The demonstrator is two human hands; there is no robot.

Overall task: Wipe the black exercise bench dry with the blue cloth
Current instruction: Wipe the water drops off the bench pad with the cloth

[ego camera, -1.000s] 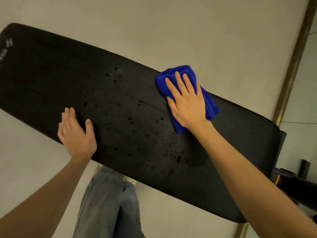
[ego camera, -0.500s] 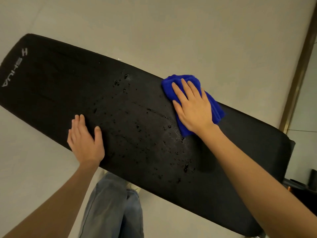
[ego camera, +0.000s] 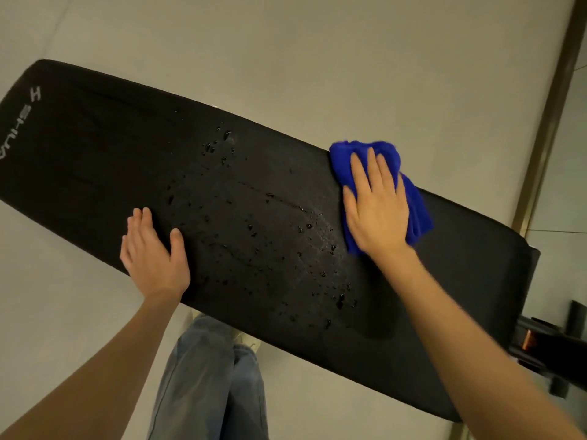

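Right hand (ego camera: 376,211) lies flat, fingers straight and slightly spread, pressing the bunched blue microfibre cloth (ego camera: 417,208) against the far edge of the long black padded exercise bench (ego camera: 95,154), toward its right end. Left hand (ego camera: 152,249) rests palm-down on the near edge further left, fingers together, thumb out, gripping nothing.

The cloth looks soft, light and limp. It will likely bunch and slide under the palm, so a broad flat press over its middle suits it better than a pinch at a corner. The bench's skin looks smooth and wet, probably slippery, with firm padding beneath that should take pressure.

Scattered water droplets (ego camera: 254,223) bead across the middle of the bench, between the two hands. The left end, with its pale lettering, shows no beads. The bracing left hand sits beside the wet patch and may need lifting for a full pass.

Beyond, pale floor (ego camera: 286,42) surrounds the bench. Blue jeans (ego camera: 209,376) and a pale shoe (ego camera: 244,339) stand near. A black metal frame (ego camera: 546,338) juts out at right.
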